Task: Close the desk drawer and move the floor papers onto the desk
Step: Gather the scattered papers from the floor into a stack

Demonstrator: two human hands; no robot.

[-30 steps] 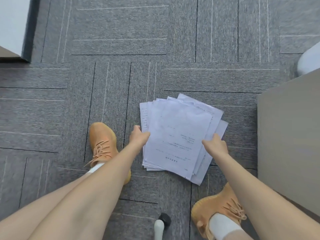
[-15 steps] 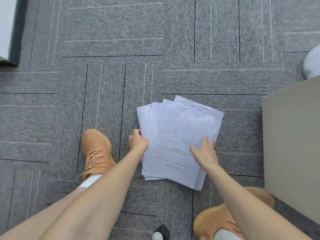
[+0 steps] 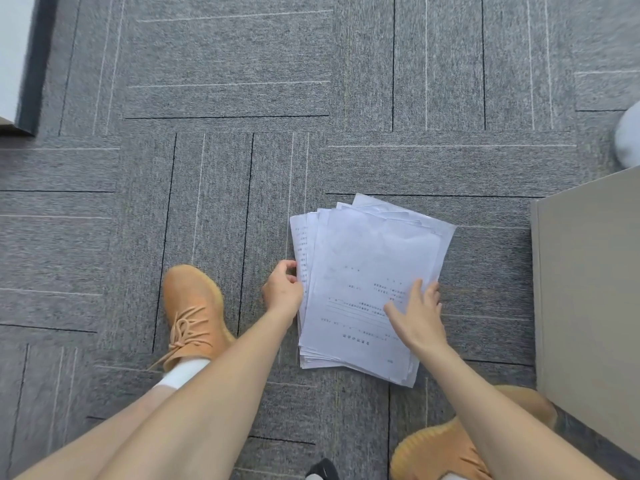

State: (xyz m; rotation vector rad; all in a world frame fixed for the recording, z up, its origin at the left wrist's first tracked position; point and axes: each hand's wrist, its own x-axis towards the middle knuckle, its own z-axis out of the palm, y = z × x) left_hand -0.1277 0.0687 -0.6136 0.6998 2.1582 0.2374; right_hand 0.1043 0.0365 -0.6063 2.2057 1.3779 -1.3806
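A loose stack of white printed papers [image 3: 363, 265] lies on the grey carpet in front of me, its sheets slightly fanned at the top and left edges. My left hand [image 3: 282, 291] curls around the stack's left edge, fingertips touching the paper. Over on the lower right part of the top sheet, my right hand [image 3: 415, 313] rests flat with its fingers spread. The papers still lie on the floor. A beige cabinet side [image 3: 588, 299], likely the desk, stands at the right; no drawer is visible.
My two orange shoes [image 3: 194, 313] [image 3: 450, 452] stand on the carpet on either side of the stack. A dark skirting and white wall [image 3: 31, 64] are at the far left. A white rounded object [image 3: 628, 140] shows at the right edge, a black caster [image 3: 322, 471] at the bottom.
My right hand slid left from the stack's right edge onto the top sheet, pushing the fanned sheets closer together. My left hand stayed at the left edge.
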